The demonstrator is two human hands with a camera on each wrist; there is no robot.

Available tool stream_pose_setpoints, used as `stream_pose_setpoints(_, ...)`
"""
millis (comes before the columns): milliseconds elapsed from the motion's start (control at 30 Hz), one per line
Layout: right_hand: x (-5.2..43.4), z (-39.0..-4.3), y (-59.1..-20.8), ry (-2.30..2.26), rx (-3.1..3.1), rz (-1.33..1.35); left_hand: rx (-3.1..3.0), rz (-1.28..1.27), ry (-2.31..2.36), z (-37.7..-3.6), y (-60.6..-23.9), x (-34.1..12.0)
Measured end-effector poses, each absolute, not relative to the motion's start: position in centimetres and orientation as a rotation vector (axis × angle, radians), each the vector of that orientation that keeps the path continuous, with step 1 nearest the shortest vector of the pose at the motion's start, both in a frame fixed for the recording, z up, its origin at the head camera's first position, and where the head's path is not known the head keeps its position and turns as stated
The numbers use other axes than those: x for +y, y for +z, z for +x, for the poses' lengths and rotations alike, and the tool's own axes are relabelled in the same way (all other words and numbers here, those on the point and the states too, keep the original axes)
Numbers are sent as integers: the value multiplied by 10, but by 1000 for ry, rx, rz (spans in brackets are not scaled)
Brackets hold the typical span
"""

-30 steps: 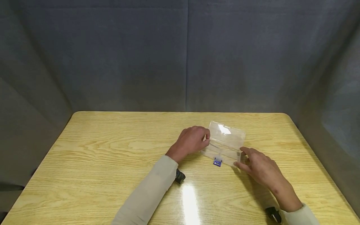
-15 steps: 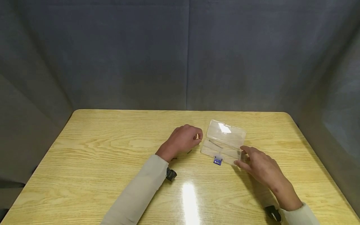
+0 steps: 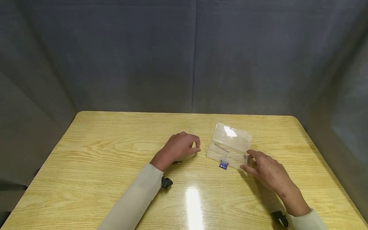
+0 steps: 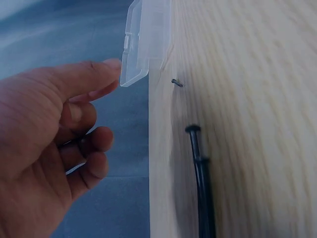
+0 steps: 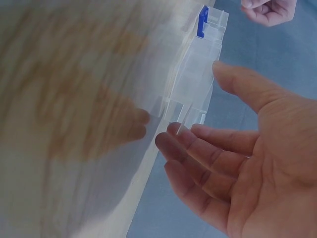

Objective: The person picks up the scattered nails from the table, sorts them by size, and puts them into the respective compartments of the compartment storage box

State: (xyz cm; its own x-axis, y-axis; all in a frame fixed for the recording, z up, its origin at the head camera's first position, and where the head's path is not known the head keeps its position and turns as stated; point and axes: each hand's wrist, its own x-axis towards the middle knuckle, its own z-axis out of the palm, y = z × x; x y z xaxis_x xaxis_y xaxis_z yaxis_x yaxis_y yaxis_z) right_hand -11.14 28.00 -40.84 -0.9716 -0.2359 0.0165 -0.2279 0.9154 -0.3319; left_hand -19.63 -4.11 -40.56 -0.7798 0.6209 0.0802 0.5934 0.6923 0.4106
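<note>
The left hand (image 3: pixel 179 148) rests on the table (image 3: pixel 86 159), fingers loosely curled, holding nothing, beside a black screw (image 3: pixel 194 155). The clear plastic box (image 3: pixel 230 145) lies open toward the table's right edge, its long axis running left-right. The right hand (image 3: pixel 265 171) touches its near right corner with relaxed fingers.

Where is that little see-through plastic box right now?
In the head view the clear plastic box lies open on the wooden table, right of centre, between the left hand and the right hand, whose fingers reach its near-right corner.
</note>
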Motion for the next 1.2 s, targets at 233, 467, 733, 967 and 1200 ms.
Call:
stream_pose_setpoints(233, 279, -110, -409, -529, 3063, -383, 2819, 1026, 638, -189, -405, -56)
stream_pose_setpoints(467, 280, -111, -409, -529, 3062, -387, 2765, 994, 664, -182, -409, -69)
stream_pose_setpoints(733, 280, -111, -409, -540, 3066, -388, 2796, 992, 651, -176, -411, -79)
stream_pose_setpoints(967, 281, -111, -409, -537, 3066, -378, 2849, 1052, 573, -171, -413, -86)
stream_pose_setpoints(1200, 278, -109, -409, -523, 3061, -360, 2890, 1116, 476, -166, -417, -91)
